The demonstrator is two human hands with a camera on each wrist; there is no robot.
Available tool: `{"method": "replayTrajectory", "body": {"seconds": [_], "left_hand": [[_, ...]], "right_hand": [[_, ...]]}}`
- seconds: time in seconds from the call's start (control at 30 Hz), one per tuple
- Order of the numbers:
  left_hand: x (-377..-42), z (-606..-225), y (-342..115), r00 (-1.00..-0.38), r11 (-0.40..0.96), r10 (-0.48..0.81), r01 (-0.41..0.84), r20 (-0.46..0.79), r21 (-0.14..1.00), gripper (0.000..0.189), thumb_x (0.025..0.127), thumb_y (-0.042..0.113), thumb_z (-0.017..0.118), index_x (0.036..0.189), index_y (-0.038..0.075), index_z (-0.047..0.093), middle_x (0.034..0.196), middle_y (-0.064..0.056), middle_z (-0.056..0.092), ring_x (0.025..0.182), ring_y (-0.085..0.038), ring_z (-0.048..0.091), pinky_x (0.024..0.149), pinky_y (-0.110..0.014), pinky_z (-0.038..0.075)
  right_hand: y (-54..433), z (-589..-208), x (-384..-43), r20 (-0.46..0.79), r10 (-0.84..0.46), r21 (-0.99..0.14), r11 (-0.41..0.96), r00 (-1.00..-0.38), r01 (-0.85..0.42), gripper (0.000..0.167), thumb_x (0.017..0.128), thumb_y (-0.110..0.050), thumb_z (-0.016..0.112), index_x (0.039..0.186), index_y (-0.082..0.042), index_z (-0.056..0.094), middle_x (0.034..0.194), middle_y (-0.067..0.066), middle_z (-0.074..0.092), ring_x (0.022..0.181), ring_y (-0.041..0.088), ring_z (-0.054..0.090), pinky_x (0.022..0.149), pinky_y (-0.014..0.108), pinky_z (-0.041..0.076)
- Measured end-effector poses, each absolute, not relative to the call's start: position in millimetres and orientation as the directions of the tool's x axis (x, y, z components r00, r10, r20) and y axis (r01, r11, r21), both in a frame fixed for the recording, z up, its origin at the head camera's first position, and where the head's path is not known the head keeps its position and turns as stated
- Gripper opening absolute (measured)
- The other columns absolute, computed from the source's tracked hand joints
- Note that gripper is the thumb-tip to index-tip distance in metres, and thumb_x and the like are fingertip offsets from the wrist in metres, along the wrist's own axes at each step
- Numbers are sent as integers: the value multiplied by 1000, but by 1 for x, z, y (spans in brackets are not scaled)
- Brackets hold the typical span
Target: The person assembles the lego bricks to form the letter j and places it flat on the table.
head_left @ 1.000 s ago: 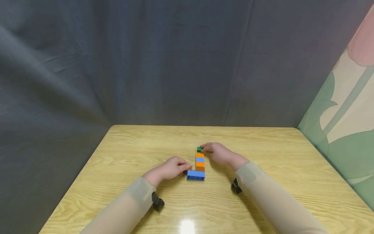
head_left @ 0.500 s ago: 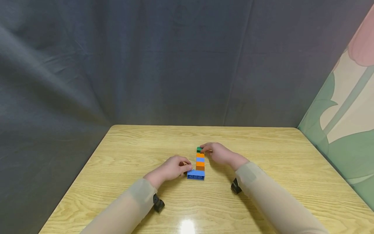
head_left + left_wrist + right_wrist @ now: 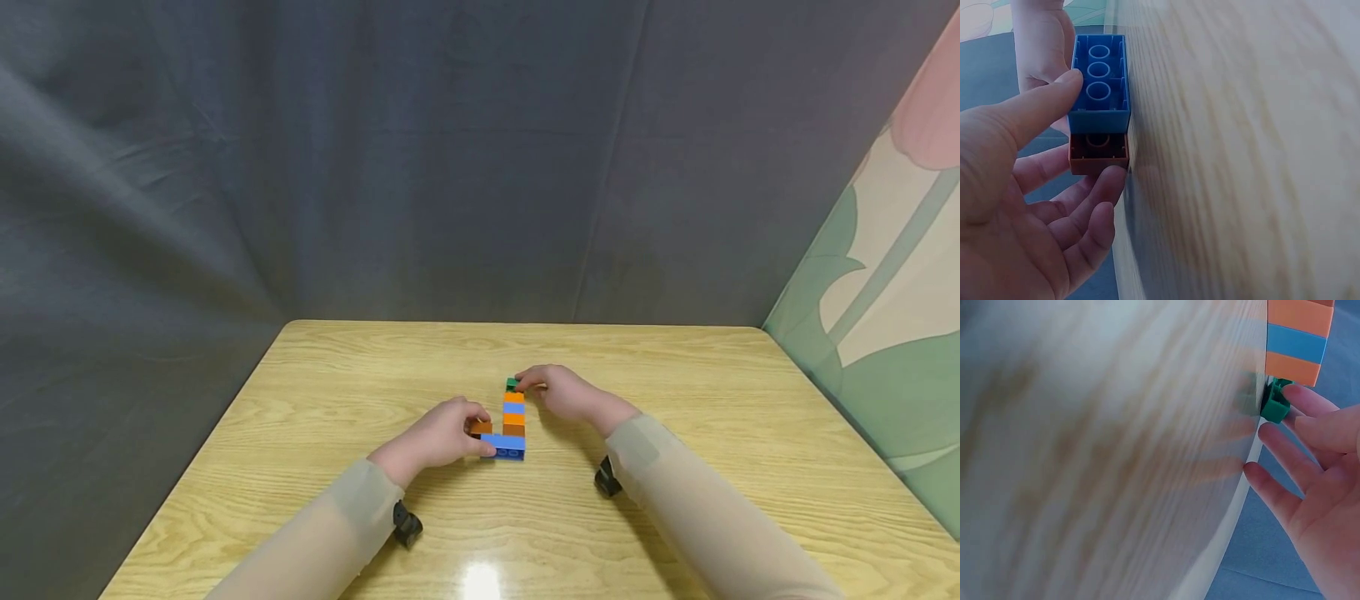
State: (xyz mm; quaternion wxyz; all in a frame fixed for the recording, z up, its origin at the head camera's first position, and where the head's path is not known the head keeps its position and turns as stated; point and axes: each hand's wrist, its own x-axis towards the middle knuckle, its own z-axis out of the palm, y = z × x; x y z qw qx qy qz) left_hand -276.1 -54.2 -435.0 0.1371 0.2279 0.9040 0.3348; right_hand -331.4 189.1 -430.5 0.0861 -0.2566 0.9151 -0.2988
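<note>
A blue toy building brick (image 3: 506,442) lies on its side, its hollow underside facing me, at the near end of a row of stacked orange, blue and brown bricks (image 3: 513,419). A brown brick (image 3: 481,427) sits behind its left end. My left hand (image 3: 442,433) pinches the two: the thumb presses the blue brick's hollow side in the left wrist view, while fingers reach round to the brown brick (image 3: 1099,164). At the row's far end, my right hand (image 3: 562,392) holds a small green brick (image 3: 1275,405) between fingertips, partly covering it in the head view.
The bricks lie on a wood-grain table (image 3: 337,375). Dark cloth (image 3: 450,167) hangs behind and to the left of it, and a wall with a flower pattern (image 3: 900,275) rises at the right. Both wrists carry a small black camera (image 3: 407,525).
My left thumb has moved down from the blue brick's top edge onto its hollow near side, and the brown brick's top has come into sight. My right hand has stayed at the green brick.
</note>
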Motion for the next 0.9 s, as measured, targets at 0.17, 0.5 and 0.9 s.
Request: {"method": "replayTrajectory", "body": {"seconds": [0.17,0.5,0.9], "left_hand": [[-275,-434,-54,-858,676,505,325,-95,661,47,84,31,81,123,9,67,103,2,57,88,-17,53,82,-37,46],[-274,-434,-52,-864,681,493,311,-102,663,48,83,31,82,123,9,67,103,3,58,89,-17,53,84,-37,46],[-273,-436,-50,-862,685,498,324,-96,652,49,82,33,82,122,10,68,104,4,59,89,-16,53,85,-37,46]], "right_hand": [[189,-431,-332,4,-518,-598,684,-856,-417,32,97,10,50,113,-7,72,133,12,59,127,35,49,105,50,37],[189,-431,-330,2,-499,-636,668,-867,-386,35,98,10,48,121,-5,68,132,13,59,127,34,50,105,51,37],[193,-431,-328,-7,-471,-653,670,-882,-352,35,99,9,47,127,-6,63,134,13,57,123,33,53,102,51,40]]}}
